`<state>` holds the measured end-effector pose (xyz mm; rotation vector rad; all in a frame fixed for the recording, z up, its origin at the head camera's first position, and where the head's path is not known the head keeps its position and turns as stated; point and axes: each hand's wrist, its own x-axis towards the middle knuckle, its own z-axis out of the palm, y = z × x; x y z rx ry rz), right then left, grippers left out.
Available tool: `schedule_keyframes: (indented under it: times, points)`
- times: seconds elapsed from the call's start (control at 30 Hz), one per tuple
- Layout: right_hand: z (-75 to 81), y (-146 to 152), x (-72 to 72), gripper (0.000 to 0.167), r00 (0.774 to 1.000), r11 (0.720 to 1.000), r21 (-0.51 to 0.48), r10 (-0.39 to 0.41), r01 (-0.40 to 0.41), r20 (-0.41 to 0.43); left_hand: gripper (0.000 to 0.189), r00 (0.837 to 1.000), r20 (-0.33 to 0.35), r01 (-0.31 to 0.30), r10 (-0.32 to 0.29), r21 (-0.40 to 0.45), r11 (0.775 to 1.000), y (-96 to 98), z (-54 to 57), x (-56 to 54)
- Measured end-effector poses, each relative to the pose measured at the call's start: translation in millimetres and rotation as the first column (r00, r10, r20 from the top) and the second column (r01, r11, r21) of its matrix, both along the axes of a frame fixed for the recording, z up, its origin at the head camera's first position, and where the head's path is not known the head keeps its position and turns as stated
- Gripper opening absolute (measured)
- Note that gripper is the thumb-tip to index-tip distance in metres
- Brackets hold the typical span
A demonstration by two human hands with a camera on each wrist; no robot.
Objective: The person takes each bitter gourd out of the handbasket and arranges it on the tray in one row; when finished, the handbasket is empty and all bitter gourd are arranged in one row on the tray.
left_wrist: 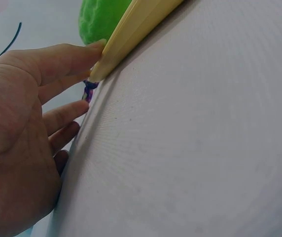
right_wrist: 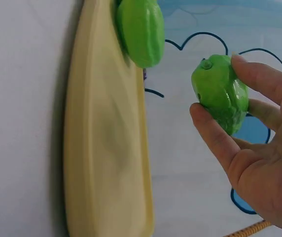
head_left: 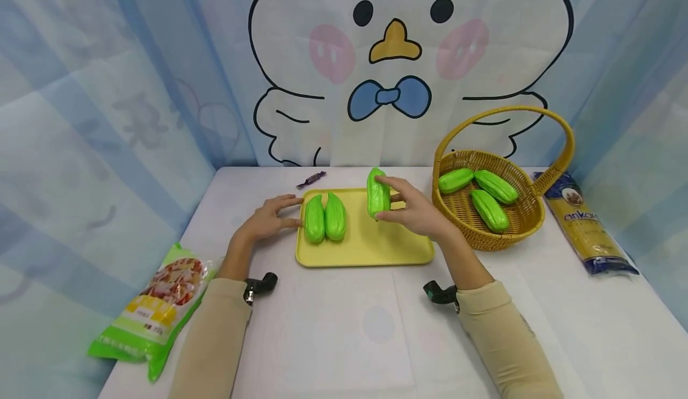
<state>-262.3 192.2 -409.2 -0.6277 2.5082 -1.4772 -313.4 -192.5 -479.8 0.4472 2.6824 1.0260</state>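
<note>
My right hand (head_left: 414,208) holds a glossy, ribbed green toy cucumber (head_left: 378,193) upright over the right half of a yellow tray (head_left: 365,257). In the right wrist view, thumb and fingers grip this cucumber (right_wrist: 220,94) from its sides, apart from the tray (right_wrist: 114,148). Two similar cucumbers (head_left: 315,218) lie side by side at the tray's left end. Beside that end is my left hand (head_left: 269,217), fingers extended, with thumb and index fingertips at the tray's edge. The left wrist view shows the thumb (left_wrist: 77,57) touching the tray's rim (left_wrist: 126,42).
A wicker basket (head_left: 478,241) with a tall handle stands at the back right, holding three more green cucumbers (head_left: 490,211). Right of it lies a pasta packet (head_left: 586,226). A purple-wrapped candy (head_left: 312,179) lies behind the tray. A green food bag (head_left: 161,303) lies at the left edge.
</note>
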Motion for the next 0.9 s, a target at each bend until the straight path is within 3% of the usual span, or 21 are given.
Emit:
schedule_keyframes:
  times: [0.2, 0.53, 0.67, 0.9]
  points:
    - [-14.7, -14, -5.0, 0.081, 0.999, 0.999, 0.037, 0.014, -0.015, 0.04, 0.069, 1.0, 0.007, -0.005, 0.005, 0.001, 1.0, 0.3, 0.4, 0.2]
    - [-22.9, -27, -22.0, 0.081, 0.994, 0.988, 0.136, 0.067, -0.077, 0.081, 0.068, 1.0, -0.001, 0.002, -0.002, 0.009, 1.0, 1.0, 0.7, -0.4]
    - [-22.1, -31, -27.6, 0.081, 0.99, 0.984, 0.138, 0.1, -0.114, 0.102, 0.068, 1.0, -0.007, -0.001, 0.001, 0.006, 1.0, 1.2, -0.6, -0.3]
    - [-17.8, -35, -24.5, 0.082, 0.99, 0.986, 0.139, 0.072, -0.089, 0.119, 0.068, 1.0, -0.006, -0.002, 0.002, -0.003, 1.0, 1.0, -1.1, -0.2]
